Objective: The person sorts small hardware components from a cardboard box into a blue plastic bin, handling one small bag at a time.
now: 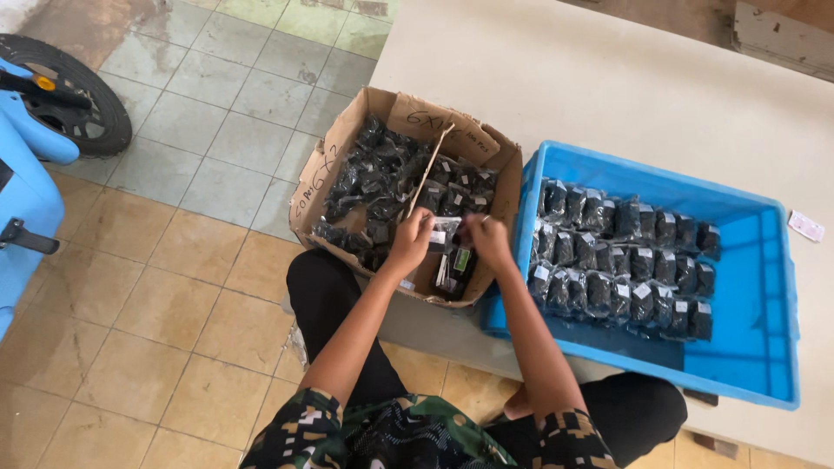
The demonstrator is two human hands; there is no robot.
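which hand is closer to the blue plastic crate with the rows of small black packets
Right. The right hand is over the open cardboard box, just beside the blue plastic crate and its near wall. The left hand is further from it, over the box's middle.

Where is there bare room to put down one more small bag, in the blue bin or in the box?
The blue bin has bare floor along its right side and its near edge, beside the rows of bags. The box is crowded: loose bags fill the left half, and both hands work over the right.
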